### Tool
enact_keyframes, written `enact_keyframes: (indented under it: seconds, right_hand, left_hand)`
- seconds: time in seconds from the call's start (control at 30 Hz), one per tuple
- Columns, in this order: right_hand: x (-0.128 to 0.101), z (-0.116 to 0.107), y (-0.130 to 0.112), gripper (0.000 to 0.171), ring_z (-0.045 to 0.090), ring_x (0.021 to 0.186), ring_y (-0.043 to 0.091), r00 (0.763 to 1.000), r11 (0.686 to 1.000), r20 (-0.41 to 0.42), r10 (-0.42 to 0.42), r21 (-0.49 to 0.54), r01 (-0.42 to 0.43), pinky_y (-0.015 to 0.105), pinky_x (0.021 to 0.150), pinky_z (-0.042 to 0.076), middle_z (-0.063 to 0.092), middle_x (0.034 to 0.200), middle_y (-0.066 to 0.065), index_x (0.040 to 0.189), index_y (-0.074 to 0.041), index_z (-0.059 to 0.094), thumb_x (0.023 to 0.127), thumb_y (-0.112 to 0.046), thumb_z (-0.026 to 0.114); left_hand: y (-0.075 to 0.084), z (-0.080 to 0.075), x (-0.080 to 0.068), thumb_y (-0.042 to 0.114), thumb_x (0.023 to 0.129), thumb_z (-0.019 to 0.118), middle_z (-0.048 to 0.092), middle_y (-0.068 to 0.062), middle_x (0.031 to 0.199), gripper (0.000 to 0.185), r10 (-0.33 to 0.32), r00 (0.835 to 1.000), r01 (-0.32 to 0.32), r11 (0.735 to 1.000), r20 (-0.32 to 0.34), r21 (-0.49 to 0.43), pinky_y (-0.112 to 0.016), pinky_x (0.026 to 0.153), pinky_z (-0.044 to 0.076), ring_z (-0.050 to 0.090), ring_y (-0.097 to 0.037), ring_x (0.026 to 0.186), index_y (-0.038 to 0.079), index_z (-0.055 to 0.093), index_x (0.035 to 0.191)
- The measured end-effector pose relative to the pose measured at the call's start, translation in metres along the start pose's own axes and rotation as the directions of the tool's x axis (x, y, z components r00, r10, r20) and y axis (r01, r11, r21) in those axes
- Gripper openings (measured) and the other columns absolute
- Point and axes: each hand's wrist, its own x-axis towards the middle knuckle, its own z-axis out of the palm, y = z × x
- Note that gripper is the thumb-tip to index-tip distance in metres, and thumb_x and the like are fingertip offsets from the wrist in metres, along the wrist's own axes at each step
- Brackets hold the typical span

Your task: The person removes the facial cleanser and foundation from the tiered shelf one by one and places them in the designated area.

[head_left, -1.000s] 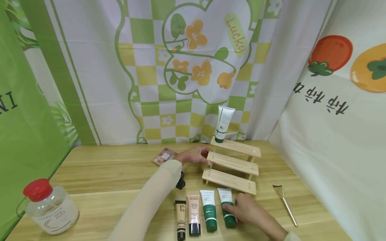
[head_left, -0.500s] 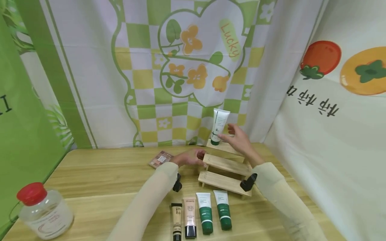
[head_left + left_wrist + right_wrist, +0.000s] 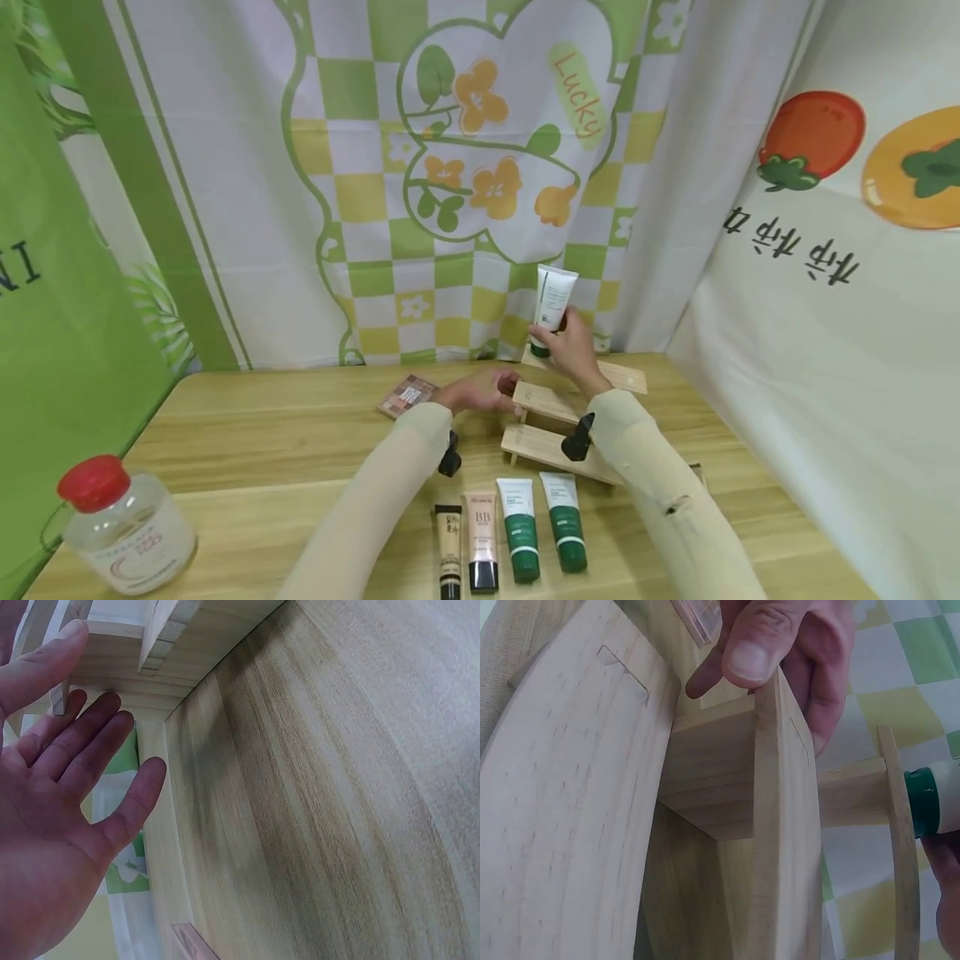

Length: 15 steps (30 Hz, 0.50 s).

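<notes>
A white tube (image 3: 555, 296) with a green cap (image 3: 922, 802) stands cap down on the top step of a three-step wooden rack (image 3: 551, 446). My right hand (image 3: 562, 346) grips the tube's lower part. My left hand (image 3: 480, 390) is at the left end of the rack's middle step. In the left wrist view this left hand (image 3: 67, 795) has straight, spread fingers, and its thumb lies against the rack's wood (image 3: 112, 630). The right wrist view shows the left hand's thumb (image 3: 754, 652) on the edge of the middle step (image 3: 780, 825).
Several cosmetic tubes lie in a row at the table's front: a beige one (image 3: 450, 542), a pink BB one (image 3: 482, 533) and two green-and-white ones (image 3: 519, 529). An eyeshadow palette (image 3: 408, 394) lies left of the rack. A clear bottle (image 3: 123, 525) with a red cap stands front left.
My right hand left the green tube at the table's front, rose to the rack's top step and closed round the white tube. My left hand stayed at the rack's left end.
</notes>
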Motion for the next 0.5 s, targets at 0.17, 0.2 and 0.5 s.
enact_keyframes:
  seconds: [0.17, 0.2, 0.5]
  right_hand:
    - [-0.002, -0.004, -0.007, 0.05, 0.059, 0.089, 0.026, 1.0, 1.0, -0.012, 0.01, -0.026, -0.01, 0.04, 0.073, 0.049, 0.06, 0.1, 0.013, 0.114, -0.003, 0.047, 0.08, -0.031, 0.071]
    - [-0.002, -0.005, -0.008, 0.05, 0.059, 0.088, 0.026, 1.0, 0.999, -0.013, 0.014, -0.033, -0.014, 0.039, 0.073, 0.049, 0.06, 0.099, 0.013, 0.113, -0.003, 0.048, 0.079, -0.031, 0.071]
    - [-0.009, -0.014, -0.023, 0.048, 0.061, 0.082, 0.025, 0.999, 0.999, -0.032, 0.024, -0.047, -0.025, 0.035, 0.067, 0.05, 0.063, 0.094, 0.014, 0.104, -0.002, 0.056, 0.076, -0.036, 0.073]
  left_hand:
    - [-0.001, -0.002, 0.002, 0.018, 0.074, 0.076, 0.058, -0.009, 0.119, 0.059, -0.018, 1.0, 0.018, 1.0, 0.002, 0.01, -0.03, 0.094, 0.041, 0.053, -0.02, 0.111, 0.003, 0.049, 0.124]
    - [0.0, -0.003, 0.002, 0.019, 0.075, 0.076, 0.057, -0.009, 0.12, 0.06, -0.022, 1.0, 0.022, 1.0, 0.004, 0.014, -0.031, 0.094, 0.041, 0.052, -0.021, 0.112, 0.003, 0.048, 0.125]
    - [0.0, -0.002, 0.001, 0.015, 0.075, 0.075, 0.058, -0.009, 0.116, 0.056, -0.015, 1.0, 0.015, 1.0, 0.01, 0.02, -0.031, 0.093, 0.041, 0.053, -0.021, 0.109, 0.002, 0.05, 0.123]
